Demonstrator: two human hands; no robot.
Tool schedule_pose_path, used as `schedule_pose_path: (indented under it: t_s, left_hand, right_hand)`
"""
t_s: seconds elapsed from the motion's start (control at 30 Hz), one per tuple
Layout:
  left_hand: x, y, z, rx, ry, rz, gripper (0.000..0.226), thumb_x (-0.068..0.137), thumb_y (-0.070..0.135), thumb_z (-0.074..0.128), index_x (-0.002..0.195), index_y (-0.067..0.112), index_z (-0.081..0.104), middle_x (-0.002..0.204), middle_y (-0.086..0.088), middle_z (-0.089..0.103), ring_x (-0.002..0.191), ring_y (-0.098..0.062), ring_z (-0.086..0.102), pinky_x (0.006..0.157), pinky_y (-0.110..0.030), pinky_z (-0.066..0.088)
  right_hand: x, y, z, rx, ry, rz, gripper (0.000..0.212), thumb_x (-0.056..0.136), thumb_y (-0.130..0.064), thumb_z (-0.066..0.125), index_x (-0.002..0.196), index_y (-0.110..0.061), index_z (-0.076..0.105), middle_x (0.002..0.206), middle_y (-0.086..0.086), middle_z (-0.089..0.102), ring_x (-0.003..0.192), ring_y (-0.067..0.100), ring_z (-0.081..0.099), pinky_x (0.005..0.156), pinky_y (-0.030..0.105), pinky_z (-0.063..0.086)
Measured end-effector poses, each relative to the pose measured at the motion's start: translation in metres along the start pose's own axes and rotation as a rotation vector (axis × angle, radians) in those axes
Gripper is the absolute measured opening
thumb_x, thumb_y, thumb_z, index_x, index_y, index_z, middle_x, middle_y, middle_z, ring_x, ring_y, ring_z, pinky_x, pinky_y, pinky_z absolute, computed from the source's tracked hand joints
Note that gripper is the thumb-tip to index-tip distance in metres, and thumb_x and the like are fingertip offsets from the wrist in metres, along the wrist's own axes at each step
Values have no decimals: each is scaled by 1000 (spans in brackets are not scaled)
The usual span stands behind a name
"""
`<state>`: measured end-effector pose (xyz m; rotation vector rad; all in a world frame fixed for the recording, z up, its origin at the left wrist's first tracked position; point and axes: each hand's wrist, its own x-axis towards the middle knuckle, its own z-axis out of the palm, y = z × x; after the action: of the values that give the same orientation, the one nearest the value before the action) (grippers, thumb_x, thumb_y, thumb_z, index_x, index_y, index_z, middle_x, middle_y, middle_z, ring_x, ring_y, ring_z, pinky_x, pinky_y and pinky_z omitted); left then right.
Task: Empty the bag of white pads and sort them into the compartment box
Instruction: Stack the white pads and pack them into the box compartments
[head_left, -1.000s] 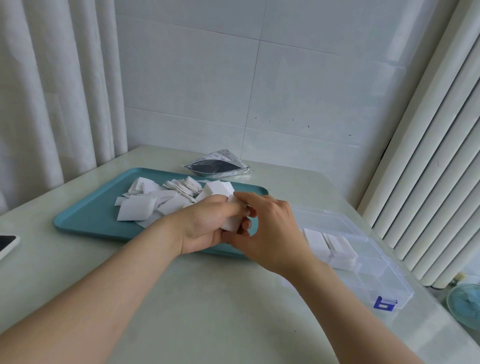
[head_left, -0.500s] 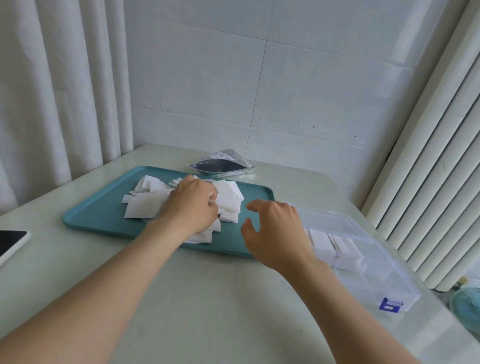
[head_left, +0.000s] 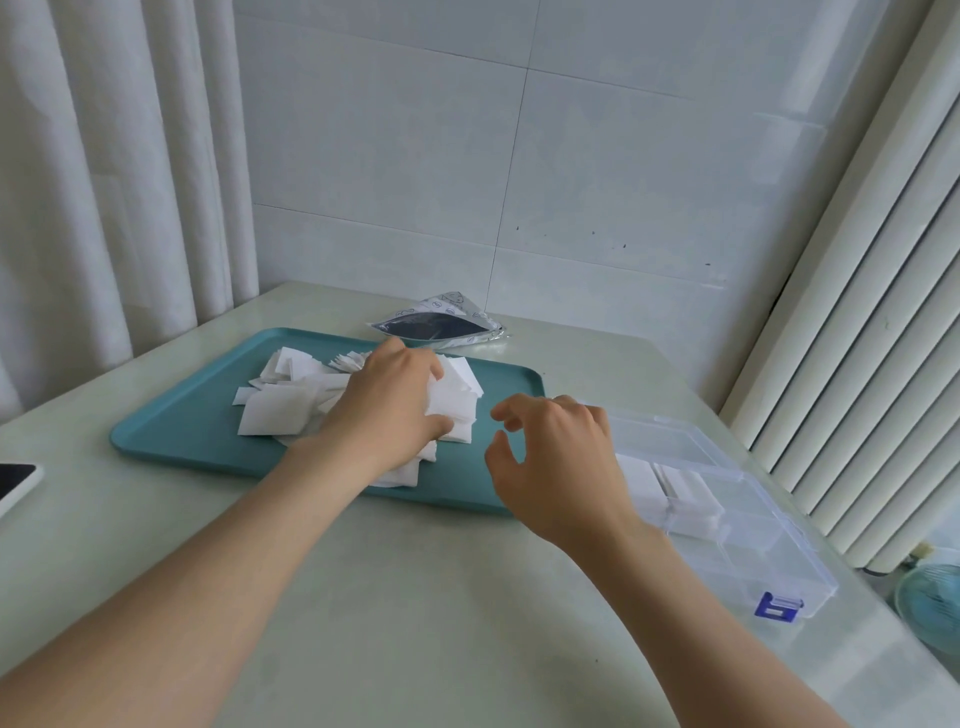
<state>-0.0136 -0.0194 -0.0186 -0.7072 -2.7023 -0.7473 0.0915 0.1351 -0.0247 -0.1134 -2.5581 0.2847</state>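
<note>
A loose pile of white pads (head_left: 280, 410) lies on a teal tray (head_left: 171, 441). My left hand (head_left: 389, 405) sits on the right part of the pile, its fingers curled over a bunch of pads with the thumb beneath them. Just right of it, my right hand (head_left: 556, 457) hovers over the tray's right end, fingers loosely bent and holding nothing. The clear compartment box (head_left: 779, 551) stands open to the right, with stacked white pads in its nearer-left compartments. The flattened bag (head_left: 436, 327) lies behind the tray.
A phone (head_left: 13, 486) lies at the table's left edge. A white ribbed radiator (head_left: 857, 364) runs along the right, with a small fan (head_left: 930, 603) below it. A curtain hangs at the left, and the tiled wall is behind the table.
A second ago both hands held one stack of pads together over the tray's front. The left hand then moved back onto the pile and the right hand came away empty.
</note>
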Motion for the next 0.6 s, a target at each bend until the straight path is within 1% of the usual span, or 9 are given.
schedule_pose_path:
  t_s: [0.13, 0.17, 0.23, 0.3, 0.37, 0.43, 0.47, 0.53, 0.6]
  left_hand:
    - [0, 7, 1, -122, 128, 100, 41, 81, 18, 77, 120, 24, 66, 112, 2, 49, 105, -23, 54, 79, -24, 33]
    - [0, 8, 2, -176, 147, 118, 41, 79, 17, 79, 117, 26, 68, 109, 4, 49, 99, -19, 54, 77, -20, 33]
    - [-2, 13, 3, -318, 160, 128, 41, 75, 19, 83, 112, 32, 69, 108, 7, 54, 87, -12, 53, 74, -13, 36]
    - [-5, 22, 2, -448, 151, 158, 42, 73, 23, 87, 108, 38, 70, 110, 10, 59, 84, -10, 59, 73, -21, 46]
    - [-9, 32, 1, -538, 160, 225, 41, 71, 24, 90, 105, 38, 71, 108, 11, 63, 85, -16, 64, 71, -31, 54]
    - [-13, 38, 3, -594, 148, 259, 45, 67, 20, 92, 104, 36, 72, 107, 12, 64, 84, -21, 66, 71, -36, 56]
    - [-13, 39, 4, -605, 135, 264, 48, 66, 19, 94, 105, 36, 72, 108, 12, 65, 86, -21, 67, 74, -38, 57]
    - [-13, 40, 6, -611, 102, 260, 55, 63, 20, 96, 108, 38, 71, 112, 13, 66, 91, -17, 67, 77, -42, 58]
    - [-13, 40, 4, -671, 11, 249, 60, 61, 21, 99, 111, 38, 71, 113, 12, 66, 85, -16, 67, 78, -41, 60]
  right_hand:
    - [2, 0, -3, 18, 52, 20, 28, 98, -30, 53, 121, -29, 69, 97, -10, 74, 99, 18, 63, 98, 33, 35]
    - [2, 0, -2, 51, 55, 34, 27, 98, -30, 54, 119, -29, 70, 96, -11, 75, 98, 17, 64, 99, 33, 37]
    - [4, 0, -1, 207, 63, 81, 22, 99, -30, 55, 115, -27, 71, 95, -13, 75, 96, 15, 67, 99, 38, 45]
    - [6, 0, -2, 389, 55, 142, 23, 102, -32, 55, 117, -24, 69, 93, -12, 76, 94, 13, 68, 95, 40, 51]
    - [7, -1, -8, 556, 1, 192, 27, 102, -38, 55, 123, -24, 66, 90, -11, 77, 86, 7, 68, 83, 32, 51]
    - [8, -1, -15, 718, -59, 240, 29, 101, -39, 60, 125, -23, 63, 85, -10, 79, 74, 5, 67, 69, 25, 45]
    - [8, -1, -17, 799, -87, 268, 28, 100, -36, 62, 124, -21, 61, 85, -9, 79, 73, 6, 68, 67, 25, 44]
    - [8, 1, -19, 907, -120, 312, 25, 99, -29, 66, 121, -19, 61, 85, -6, 80, 76, 10, 74, 69, 26, 48]
    - [8, 3, -18, 941, -106, 345, 21, 99, -27, 67, 117, -21, 63, 84, -3, 80, 80, 15, 77, 73, 33, 57]
